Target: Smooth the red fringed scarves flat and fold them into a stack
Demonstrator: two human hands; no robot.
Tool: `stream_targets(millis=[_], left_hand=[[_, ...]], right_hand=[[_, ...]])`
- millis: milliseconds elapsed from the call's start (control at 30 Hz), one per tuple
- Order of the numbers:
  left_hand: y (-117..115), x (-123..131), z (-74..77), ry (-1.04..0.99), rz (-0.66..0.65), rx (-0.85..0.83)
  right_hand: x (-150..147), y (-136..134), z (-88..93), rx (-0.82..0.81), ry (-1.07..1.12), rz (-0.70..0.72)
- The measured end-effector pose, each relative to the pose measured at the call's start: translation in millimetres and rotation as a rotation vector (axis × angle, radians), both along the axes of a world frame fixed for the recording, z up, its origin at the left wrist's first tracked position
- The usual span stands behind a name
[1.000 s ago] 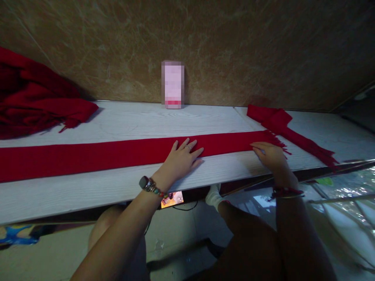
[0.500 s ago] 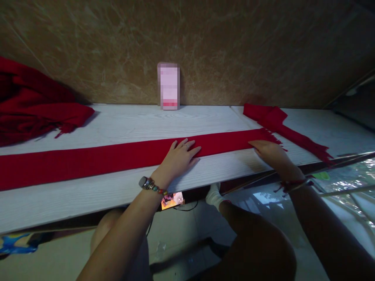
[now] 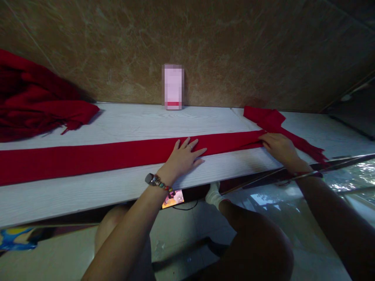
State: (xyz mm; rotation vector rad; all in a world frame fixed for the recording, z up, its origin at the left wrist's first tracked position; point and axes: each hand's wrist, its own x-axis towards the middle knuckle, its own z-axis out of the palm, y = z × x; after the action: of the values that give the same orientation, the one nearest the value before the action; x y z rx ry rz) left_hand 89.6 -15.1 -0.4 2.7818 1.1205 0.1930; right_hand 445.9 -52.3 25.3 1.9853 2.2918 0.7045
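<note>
A long red scarf (image 3: pixel 88 158), folded into a flat strip, runs across the white wooden bench top (image 3: pixel 140 181) and leaves the view at the left. My left hand (image 3: pixel 184 156) lies on its middle with fingers spread, a ring and a beaded bracelet on it. At the strip's right end, my right hand (image 3: pixel 278 146) pinches the near edge of the cloth, which is drawn up into a crease. That hand hides the fringed end. Just beyond it lies another narrow red fringed piece (image 3: pixel 265 117), bent over itself.
A heap of red fringed cloth (image 3: pixel 38 101) rests at the back left. A phone-like pink object (image 3: pixel 173 86), blurred out, leans against the brown marbled wall (image 3: pixel 117 50). Below the bench edge are a lit screen (image 3: pixel 174 199), a cable and my legs.
My right hand has moved slightly away from me, folding the scarf's near edge at the right end upward. My left hand stays spread on the strip. The view has shifted slightly.
</note>
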Motion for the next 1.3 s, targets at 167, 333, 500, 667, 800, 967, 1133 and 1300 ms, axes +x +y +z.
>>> stream_targets(millis=[167,333,500,667,800,967,1133,1300], left_hand=[[-0.1,0.4,0.6,-0.001,-0.003,-0.022],[-0.3,-0.5,1.9,-0.012,-0.006,-0.032],[-0.6,-2.3,2.5,-0.02,-0.013,-0.059],[-2.0,-3.0,2.9,0.002,-0.027,-0.056],[-4.0,-3.5,2.6,0.016,-0.028,-0.039],[-8.0,-12.3,5.0,0.042,-0.04,-0.052],[-14.4,-27.1,10.6,0.099,-0.056,-0.058],[-19.3,-34.9,17.7,0.047,0.057,-0.043]], right_hand=[[3.1,-11.6,-6.0,-0.04,0.001,0.007],[-1.7,-14.7,-14.6,-0.081,0.011,0.007],[-3.4,-12.7,-4.0,-0.097,0.041,-0.009],[-7.1,14.5,14.4,-0.062,0.144,0.0],[-16.9,61.3,20.4,-0.302,0.236,0.112],[-22.8,99.7,26.2,-0.675,0.292,0.006],[-28.3,98.8,35.5,-0.792,0.329,-0.136],[-41.6,83.2,52.2,-0.756,0.245,-0.12]])
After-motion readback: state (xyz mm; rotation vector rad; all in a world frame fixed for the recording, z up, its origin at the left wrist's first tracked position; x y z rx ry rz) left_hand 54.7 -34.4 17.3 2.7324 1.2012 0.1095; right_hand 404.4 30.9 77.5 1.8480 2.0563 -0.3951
